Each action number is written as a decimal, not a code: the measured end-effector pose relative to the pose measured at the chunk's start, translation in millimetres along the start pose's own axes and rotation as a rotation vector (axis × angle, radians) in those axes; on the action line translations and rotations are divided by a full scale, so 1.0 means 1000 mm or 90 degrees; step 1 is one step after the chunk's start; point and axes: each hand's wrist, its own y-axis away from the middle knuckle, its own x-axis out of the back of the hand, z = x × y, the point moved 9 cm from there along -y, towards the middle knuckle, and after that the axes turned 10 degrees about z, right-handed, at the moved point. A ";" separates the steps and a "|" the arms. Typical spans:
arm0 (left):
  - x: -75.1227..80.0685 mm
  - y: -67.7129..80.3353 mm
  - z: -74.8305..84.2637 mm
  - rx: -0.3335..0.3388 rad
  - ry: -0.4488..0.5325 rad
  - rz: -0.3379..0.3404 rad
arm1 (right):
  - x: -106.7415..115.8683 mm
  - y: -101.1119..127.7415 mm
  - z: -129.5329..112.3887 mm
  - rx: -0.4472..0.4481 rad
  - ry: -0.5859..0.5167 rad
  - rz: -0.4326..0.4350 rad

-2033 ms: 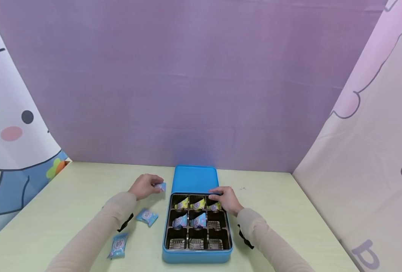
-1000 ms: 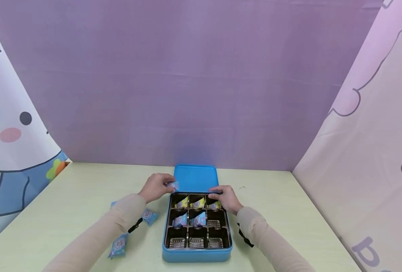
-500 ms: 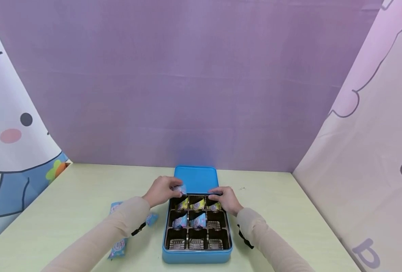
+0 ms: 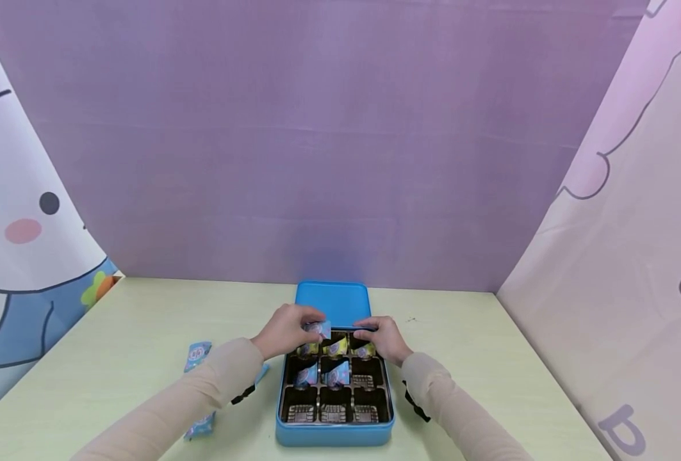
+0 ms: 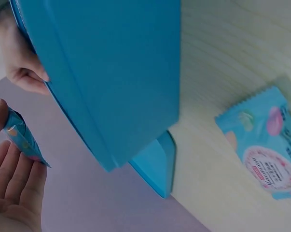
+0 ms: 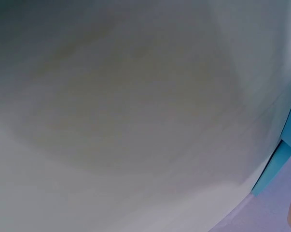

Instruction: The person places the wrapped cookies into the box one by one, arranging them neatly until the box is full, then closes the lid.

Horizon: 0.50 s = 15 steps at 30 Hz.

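My left hand [image 4: 287, 330] pinches a small blue candy packet [image 4: 319, 329] over the back row of a blue tin box [image 4: 333, 436]. In the left wrist view, thumb and fingertips hold that packet [image 5: 22, 137] beside the tin's rim. At the tin's back right corner, my right hand [image 4: 389, 339] grips the rim. A dark divided tray [image 4: 333, 388] lines the tin. Three yellow packets [image 4: 335, 347] occupy its back row, the left one partly covered by my left hand. Two blue packets [image 4: 337, 374] sit in the left and middle compartments of the middle row.
The tin's blue lid [image 4: 333, 304] extends behind it, near the purple backdrop [image 4: 340, 141]. Left of the tin, blue packets lie on the table: one farther back [image 4: 198, 353], others partly hidden by my left sleeve [image 4: 202, 384]. Printed cloths [image 4: 623, 256] flank the table.
My left hand has carried the blue packet rightward from beside the tin to over its back row. My right hand stays at the corner.
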 end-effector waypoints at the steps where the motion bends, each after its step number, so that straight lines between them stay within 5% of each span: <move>1: -0.001 0.000 0.001 0.001 0.001 -0.004 | 0.000 0.000 0.000 -0.001 -0.001 -0.001; 15: -0.013 0.003 0.017 -0.011 0.024 -0.036 | 0.001 0.000 -0.001 -0.004 -0.007 -0.005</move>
